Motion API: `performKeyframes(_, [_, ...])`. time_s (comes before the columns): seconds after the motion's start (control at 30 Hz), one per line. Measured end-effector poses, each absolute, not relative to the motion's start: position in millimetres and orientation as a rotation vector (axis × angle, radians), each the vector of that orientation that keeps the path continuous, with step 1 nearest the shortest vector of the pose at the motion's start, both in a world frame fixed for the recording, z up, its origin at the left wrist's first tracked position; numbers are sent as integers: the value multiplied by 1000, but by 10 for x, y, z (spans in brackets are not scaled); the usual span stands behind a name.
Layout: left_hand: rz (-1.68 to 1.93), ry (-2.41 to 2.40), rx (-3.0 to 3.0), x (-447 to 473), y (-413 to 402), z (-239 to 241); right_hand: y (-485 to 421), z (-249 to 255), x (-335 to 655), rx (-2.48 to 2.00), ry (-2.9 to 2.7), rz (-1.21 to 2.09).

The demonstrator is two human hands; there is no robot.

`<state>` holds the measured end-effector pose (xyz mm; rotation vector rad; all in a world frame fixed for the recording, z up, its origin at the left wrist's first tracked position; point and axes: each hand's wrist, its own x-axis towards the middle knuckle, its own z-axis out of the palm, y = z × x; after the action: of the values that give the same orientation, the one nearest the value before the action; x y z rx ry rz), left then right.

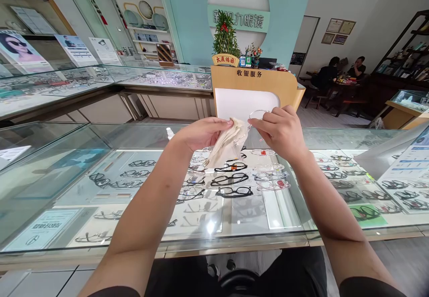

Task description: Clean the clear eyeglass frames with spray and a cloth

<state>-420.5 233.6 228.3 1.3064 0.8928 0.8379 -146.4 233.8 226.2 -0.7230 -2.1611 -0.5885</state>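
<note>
Above the glass counter, my left hand [208, 132] pinches a cream cleaning cloth [228, 143] that hangs down from the thumb and fingers. My right hand [280, 129] is closed on a pair of clear-framed eyeglasses [258, 111], whose thin rim shows past the fingertips. The cloth lies right beside the glasses; whether it wraps part of them I cannot tell. Below both hands, several black-framed glasses [229, 179] are in rows, with clear-framed ones [273, 184] to their right.
The glass display counter [181, 239] spans the front, with more frames at both sides. A white bottle tip [170, 132] shows behind my left forearm. Beyond stands a wooden cashier desk [288, 80] with a potted plant [225, 38]. Two people [326, 73] sit at the back right.
</note>
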Motion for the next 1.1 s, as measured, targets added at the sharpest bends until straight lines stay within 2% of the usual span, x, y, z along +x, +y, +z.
performKeyframes(0.3, [729, 814, 1336, -4106, 2305, 2262, 2371, 2214, -1506, -685, -2137, -678])
performKeyframes(0.53, [775, 702, 1315, -3933, 2245, 2229, 2369, 2196, -1517, -686, -2066, -553])
performKeyframes(0.63, [872, 696, 1323, -3872, 2213, 2244, 2319, 2198, -1560, -733, -1853, -262])
performKeyframes(0.8, [1061, 767, 1348, -3798, 2181, 2237, 2284, 2245, -1648, -779, -1658, 715])
performKeyframes(0.87, [1072, 784, 1383, -3775, 2178, 2214, 2306, 2248, -1685, -737, -1597, 976])
performKeyframes(1.1, [1083, 794, 1452, -3716, 2157, 2174, 2390, 2172, -1775, -649, -1371, 1281])
